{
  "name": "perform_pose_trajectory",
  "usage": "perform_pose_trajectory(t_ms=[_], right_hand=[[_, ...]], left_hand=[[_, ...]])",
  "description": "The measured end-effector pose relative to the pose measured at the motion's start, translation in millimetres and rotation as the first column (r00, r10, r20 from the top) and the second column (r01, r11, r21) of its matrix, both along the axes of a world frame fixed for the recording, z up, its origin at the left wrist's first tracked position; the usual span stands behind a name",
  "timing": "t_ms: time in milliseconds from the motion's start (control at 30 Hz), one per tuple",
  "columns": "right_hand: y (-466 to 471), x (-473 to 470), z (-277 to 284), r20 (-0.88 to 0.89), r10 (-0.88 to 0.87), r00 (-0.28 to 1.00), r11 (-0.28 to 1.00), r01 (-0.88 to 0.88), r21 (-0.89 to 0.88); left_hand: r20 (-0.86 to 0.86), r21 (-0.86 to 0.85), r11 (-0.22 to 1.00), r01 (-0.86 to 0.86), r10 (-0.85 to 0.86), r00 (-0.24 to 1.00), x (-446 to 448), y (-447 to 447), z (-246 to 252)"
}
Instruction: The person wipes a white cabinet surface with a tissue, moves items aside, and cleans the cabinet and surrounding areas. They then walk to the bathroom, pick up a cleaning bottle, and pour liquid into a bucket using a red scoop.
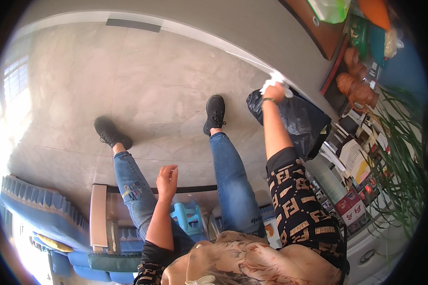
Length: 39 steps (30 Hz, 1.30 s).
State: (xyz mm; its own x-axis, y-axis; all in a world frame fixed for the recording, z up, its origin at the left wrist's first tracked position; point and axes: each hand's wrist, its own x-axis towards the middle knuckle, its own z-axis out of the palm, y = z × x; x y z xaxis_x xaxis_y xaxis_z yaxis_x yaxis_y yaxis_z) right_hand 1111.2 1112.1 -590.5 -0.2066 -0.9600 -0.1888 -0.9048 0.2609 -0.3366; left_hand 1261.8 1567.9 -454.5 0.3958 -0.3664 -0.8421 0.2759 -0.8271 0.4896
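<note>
My right hand [276,93] grips a crumpled white tissue or cloth [267,85], and cannot tell which it is. That arm is stretched out over a black plastic bag [299,121], which lines what looks like a bin beside the wall base. Part of the bag is hidden behind my forearm. My left hand [167,181] hangs in front of my left thigh with its fingers loosely bent and nothing in it. Below are my two black shoes [215,112], set wide apart on the grey floor [157,82].
Behind me stands a low table [99,217] with a blue plastic stool [188,216] near it. A blue-covered sofa [42,210] is at left. On the right are brown clay pots [356,89], papers [353,158] and a long-leaved green plant [396,164]. A grey wall [214,25] runs ahead.
</note>
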Motion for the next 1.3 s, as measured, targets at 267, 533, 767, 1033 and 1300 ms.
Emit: perform_pose_trajectory(t_ms=[267, 533, 767, 1033, 1300], right_hand=[[214, 155, 28, 0.597, -0.047, 0.801, 0.54, -0.483, 0.69], [112, 0, -30, 0.625, -0.564, 0.54, 0.786, 0.119, 0.606], [-21, -28, -78, 0.85, -0.361, 0.383, 0.873, 0.46, 0.163], [-20, 41, -75, 0.667, -0.293, 0.685, 0.833, 0.526, -0.174], [-124, -163, -128, 0.333, -0.04, 0.942, 0.785, 0.236, -0.573]], left_hand=[[0.039, -0.001, 0.984, -0.178, 0.177, 0.983, 23, 11, 1], [-0.044, -0.041, 0.957, -0.286, 0.284, 0.958, 43, -3, 9], [-0.052, -0.081, 0.965, -0.251, 0.248, 0.967, 43, -3, 16], [-0.068, -0.014, 0.996, -0.093, 0.092, 0.993, 42, -12, 29], [-0.075, -0.081, 0.997, -0.005, -0.002, 0.997, 46, -27, 29]])
